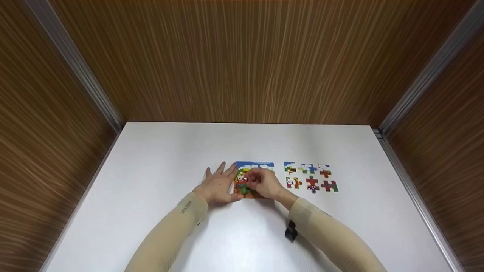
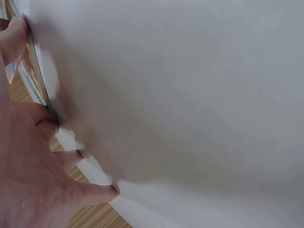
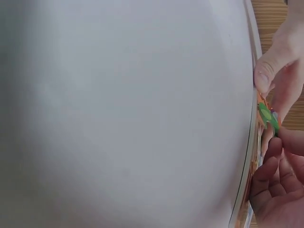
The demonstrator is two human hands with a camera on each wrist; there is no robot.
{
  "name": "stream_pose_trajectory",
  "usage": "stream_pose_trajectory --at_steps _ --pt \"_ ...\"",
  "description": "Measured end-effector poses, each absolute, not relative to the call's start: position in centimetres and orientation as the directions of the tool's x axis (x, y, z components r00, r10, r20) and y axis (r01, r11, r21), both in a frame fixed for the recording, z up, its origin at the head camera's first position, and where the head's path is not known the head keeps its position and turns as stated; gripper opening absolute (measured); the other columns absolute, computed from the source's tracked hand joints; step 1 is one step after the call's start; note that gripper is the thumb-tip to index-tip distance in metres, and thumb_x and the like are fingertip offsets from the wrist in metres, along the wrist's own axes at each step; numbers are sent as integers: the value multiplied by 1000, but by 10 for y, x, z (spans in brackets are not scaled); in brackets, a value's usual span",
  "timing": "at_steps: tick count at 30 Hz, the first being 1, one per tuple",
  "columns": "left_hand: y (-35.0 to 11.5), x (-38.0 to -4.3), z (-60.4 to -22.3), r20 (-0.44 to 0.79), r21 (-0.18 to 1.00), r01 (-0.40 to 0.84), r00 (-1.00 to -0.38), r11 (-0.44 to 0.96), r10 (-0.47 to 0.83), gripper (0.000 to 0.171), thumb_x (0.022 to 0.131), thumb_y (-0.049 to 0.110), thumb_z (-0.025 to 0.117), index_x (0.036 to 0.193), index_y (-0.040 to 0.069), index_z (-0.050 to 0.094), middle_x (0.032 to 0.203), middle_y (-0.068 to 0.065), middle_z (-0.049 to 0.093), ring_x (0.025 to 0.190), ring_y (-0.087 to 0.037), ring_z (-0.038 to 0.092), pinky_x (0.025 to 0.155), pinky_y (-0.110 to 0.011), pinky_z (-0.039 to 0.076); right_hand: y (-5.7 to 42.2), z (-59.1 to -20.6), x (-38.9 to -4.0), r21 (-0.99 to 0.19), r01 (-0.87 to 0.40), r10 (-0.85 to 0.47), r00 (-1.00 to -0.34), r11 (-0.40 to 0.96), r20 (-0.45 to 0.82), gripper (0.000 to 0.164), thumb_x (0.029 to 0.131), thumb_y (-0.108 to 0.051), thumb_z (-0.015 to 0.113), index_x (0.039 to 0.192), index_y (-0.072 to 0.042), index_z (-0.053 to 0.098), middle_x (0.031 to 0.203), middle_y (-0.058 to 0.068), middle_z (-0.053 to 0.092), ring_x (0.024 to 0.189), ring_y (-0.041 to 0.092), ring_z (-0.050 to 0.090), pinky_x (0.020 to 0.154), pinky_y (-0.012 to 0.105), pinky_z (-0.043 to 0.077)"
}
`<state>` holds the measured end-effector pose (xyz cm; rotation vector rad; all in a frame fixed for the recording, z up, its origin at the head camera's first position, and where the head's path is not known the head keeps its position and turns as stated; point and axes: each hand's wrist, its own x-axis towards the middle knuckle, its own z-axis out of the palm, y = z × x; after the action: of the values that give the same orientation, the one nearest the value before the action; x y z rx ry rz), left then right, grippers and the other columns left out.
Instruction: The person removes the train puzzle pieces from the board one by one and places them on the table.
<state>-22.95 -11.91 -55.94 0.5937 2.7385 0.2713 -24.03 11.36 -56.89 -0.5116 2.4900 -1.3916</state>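
A jigsaw puzzle board [image 1: 261, 164] with a colourful cartoon picture lies flat on the white table. My left hand [image 1: 219, 187] is spread beside its left edge, thumb and index fingertip at the border. In the left wrist view the fingers of this left hand [image 2: 38, 175] are straight, their tips on the tabletop. Over the middle of the board, my right hand [image 1: 266, 184] pinches a small green and orange puzzle piece [image 3: 269, 116] between thumb and index finger, tilted up from the picture. The other fingers of the right hand [image 3: 280, 187] are curled in. It hides the board's right part.
Right of the board, several loose puzzle pieces [image 1: 312, 183] lie in two rows, picture side up. Brown wood-grain panels [image 1: 242, 60] close off the back and both sides of the white table [image 1: 159, 162]. A small black device [image 1: 291, 231] hangs under the right sleeve.
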Motion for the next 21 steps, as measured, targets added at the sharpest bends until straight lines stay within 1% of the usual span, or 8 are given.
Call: stream_pose_trajectory --at_steps 6,10,14,17,21 --pt "-119 -231 -560 -282 247 356 -864 901 418 112 98 78 64 182 18 20 192 2 11 180 -38 7 136 -83 16 118 -565 -241 -893 -131 -404 -913 431 -61 18 102 0 75 118 -8 81 98 5 76 80 10 63 70 19 53" --pt "-119 -231 -560 -276 242 361 -864 901 420 113 98 79 64 182 18 21 192 2 11 180 -39 8 135 -83 17 124 -560 -242 -906 -122 -407 -912 406 -60 18 102 -1 75 118 -6 81 98 7 77 77 10 64 67 19 54" --pt "-119 -231 -561 -276 238 367 -862 900 424 114 97 81 62 182 17 20 192 1 11 179 -40 9 134 -85 17 135 -554 -241 -912 -108 -412 -908 396 -72 19 103 -4 75 121 -5 80 100 9 79 77 11 66 65 23 57" --pt "-120 -230 -562 -278 238 368 -861 899 426 114 97 81 62 182 17 20 192 2 12 179 -40 9 134 -85 18 145 -550 -241 -917 -99 -416 -906 386 -77 21 104 -5 75 124 -1 79 101 12 80 77 13 68 65 27 60" --pt "-119 -229 -560 -283 235 368 -860 900 426 114 97 80 62 182 17 20 192 2 12 180 -39 9 134 -85 18 159 -546 -240 -915 -77 -395 -914 397 -95 21 104 -5 74 125 0 78 102 10 79 79 14 67 67 28 60"
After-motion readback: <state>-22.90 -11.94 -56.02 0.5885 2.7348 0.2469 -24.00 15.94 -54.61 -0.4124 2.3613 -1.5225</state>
